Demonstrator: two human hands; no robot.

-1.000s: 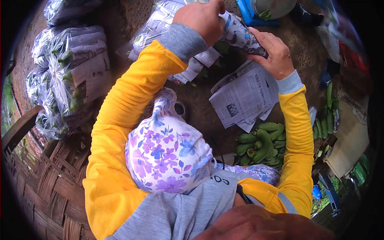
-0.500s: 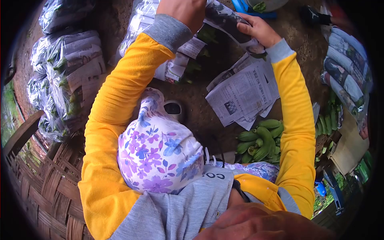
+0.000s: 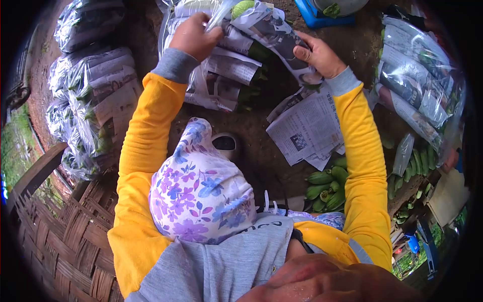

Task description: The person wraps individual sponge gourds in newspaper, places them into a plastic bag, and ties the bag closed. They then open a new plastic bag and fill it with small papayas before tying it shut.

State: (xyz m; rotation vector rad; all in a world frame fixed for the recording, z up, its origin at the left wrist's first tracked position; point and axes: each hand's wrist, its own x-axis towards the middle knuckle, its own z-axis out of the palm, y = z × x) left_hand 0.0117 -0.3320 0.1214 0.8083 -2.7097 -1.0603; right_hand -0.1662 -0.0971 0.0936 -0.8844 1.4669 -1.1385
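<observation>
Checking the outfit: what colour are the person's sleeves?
Yellow sleeves, grey cuffs; head view.

Soft, even daylight through a fisheye lens.
Light fell from overhead and left only faint shadows on the earth floor (image 3: 251,141). A pale sheen lay on the plastic-wrapped bundles (image 3: 90,95) at 9 o'clock and on the plastic bag (image 3: 219,17) pinched in the slightly smeared left hand (image 3: 193,36). The edges curved, softened and fell black all round.

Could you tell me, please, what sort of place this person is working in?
Likely a rural, open-air produce-packing spot: bare dirt ground, a woven slat panel, green bananas and stacked bagged bundles. The left hand grips a plastic bag, the right hand a newspaper-wrapped bundle.
</observation>
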